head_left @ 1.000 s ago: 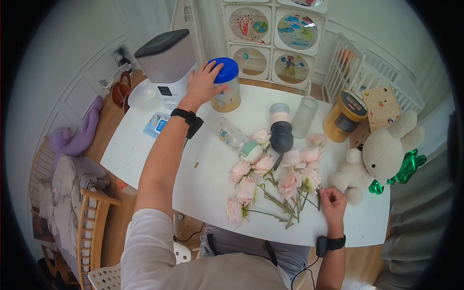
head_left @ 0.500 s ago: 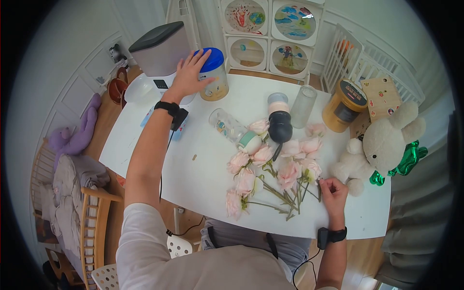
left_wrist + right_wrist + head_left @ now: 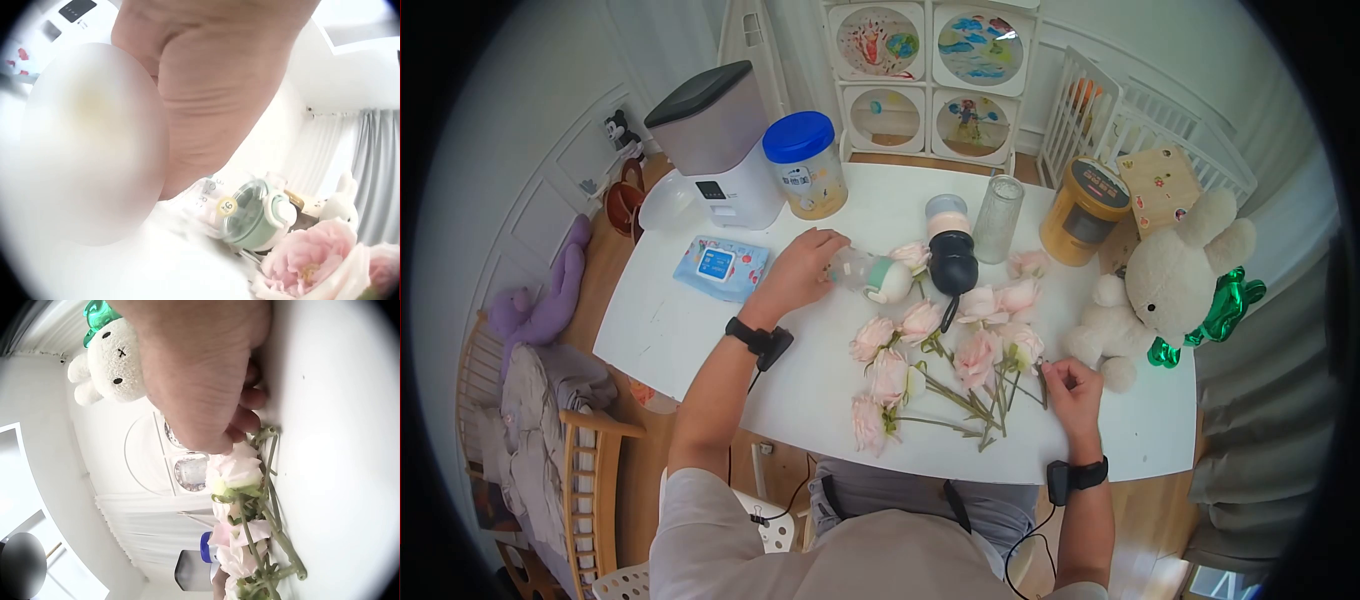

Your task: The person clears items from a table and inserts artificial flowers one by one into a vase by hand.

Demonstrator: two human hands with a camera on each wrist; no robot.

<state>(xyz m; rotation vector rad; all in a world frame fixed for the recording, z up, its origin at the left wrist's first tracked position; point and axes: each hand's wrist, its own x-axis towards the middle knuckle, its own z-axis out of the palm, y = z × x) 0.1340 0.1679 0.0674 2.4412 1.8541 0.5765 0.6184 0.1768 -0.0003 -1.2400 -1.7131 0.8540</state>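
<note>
My left hand (image 3: 800,272) grips the bottom end of a clear drinking bottle (image 3: 855,268), which lies on its side on the white table (image 3: 800,400). Its green-and-white lid (image 3: 265,219) points away from the palm in the left wrist view, where the hand hides the bottle's base. On the right, my other hand (image 3: 1075,398) rests on the table with fingers loosely curled, fingertips right at a stem end (image 3: 270,432). Pink roses (image 3: 978,358) with green stems are spread between the two hands.
A black-and-pink bottle (image 3: 952,255) and a glass vase (image 3: 1000,220) stand behind the roses. Farther left are a blue-lidded tub (image 3: 805,165), a dispenser (image 3: 710,140) and a wipes pack (image 3: 722,268). A gold tub (image 3: 1085,212) and a plush rabbit (image 3: 1175,285) are at right.
My left hand has come off the blue-lidded tub, moved down toward me and taken hold of the clear bottle, which has turned slightly. The right hand stays by the stems.
</note>
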